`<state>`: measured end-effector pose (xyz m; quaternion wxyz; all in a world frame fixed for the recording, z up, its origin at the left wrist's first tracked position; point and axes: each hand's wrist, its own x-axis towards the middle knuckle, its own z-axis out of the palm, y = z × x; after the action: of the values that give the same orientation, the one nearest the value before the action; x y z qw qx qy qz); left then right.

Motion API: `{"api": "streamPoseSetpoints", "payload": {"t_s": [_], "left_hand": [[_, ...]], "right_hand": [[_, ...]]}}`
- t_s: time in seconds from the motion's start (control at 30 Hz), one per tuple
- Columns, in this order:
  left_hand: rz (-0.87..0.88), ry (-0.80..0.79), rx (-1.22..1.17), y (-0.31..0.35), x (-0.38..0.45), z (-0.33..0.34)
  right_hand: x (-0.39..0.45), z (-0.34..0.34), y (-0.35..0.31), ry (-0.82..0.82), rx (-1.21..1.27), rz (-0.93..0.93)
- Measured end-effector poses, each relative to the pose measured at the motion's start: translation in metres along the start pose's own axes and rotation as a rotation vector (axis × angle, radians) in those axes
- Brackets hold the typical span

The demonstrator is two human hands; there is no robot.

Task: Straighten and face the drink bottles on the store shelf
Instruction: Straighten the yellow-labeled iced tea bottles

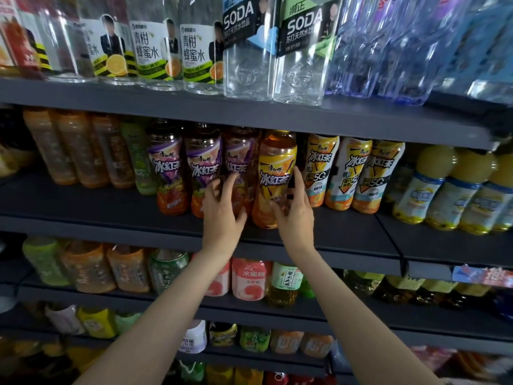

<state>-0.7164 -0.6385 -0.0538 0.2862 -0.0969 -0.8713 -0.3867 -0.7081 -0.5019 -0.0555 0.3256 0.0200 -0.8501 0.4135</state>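
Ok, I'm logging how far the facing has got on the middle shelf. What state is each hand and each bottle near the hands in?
left hand: fingers curled round the purple-label tea bottle.
right hand: grips the yellow-label tea bottle.
purple-label tea bottle: upright, label partly hidden by the fingers.
yellow-label tea bottle: upright, label facing out, forward of its neighbours.
white-label tea bottles: upright, labels facing out, untouched.
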Motion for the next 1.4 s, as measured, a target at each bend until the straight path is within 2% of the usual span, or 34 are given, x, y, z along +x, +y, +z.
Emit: {"api": "streamPoseSetpoints", "payload": {"t_s": [0.13,0.23,0.4,0.63,0.9,1.07,1.2,1.27,1.4], "left_hand": [[0.034,-0.220,0.111,-0.002,0.003,0.003],[0.010,-0.307,0.127,-0.007,0.009,0.007],[-0.019,-0.386,0.131,-0.011,0.018,0.016],[-0.118,-0.337,0.319,0.008,0.022,0.027],[-0.098,-0.362,0.418,0.013,0.012,0.023],[-0.045,-0.342,0.300,0.004,-0.007,0.017],[0.030,-0.120,0.044,-0.011,-0.020,0.011],[-0.053,-0.035,-0.018,-0.010,-0.017,0.006],[-0.239,-0.116,-0.021,-0.002,-0.008,0.011]], "right_hand": [[0.004,0.012,-0.006,0.061,-0.199,0.062],[0.010,0.015,-0.006,0.053,-0.238,0.110],[0.016,0.010,0.000,0.006,-0.211,0.083],[0.012,0.015,0.013,-0.081,-0.179,0.265],[0.010,0.011,0.003,-0.080,-0.238,0.303],[0.002,0.011,-0.001,-0.065,-0.215,0.333],[0.003,0.012,0.000,-0.074,-0.107,0.329],[0.003,0.015,-0.002,-0.073,-0.085,0.333],[-0.002,0.015,-0.006,-0.055,-0.126,0.354]]}}
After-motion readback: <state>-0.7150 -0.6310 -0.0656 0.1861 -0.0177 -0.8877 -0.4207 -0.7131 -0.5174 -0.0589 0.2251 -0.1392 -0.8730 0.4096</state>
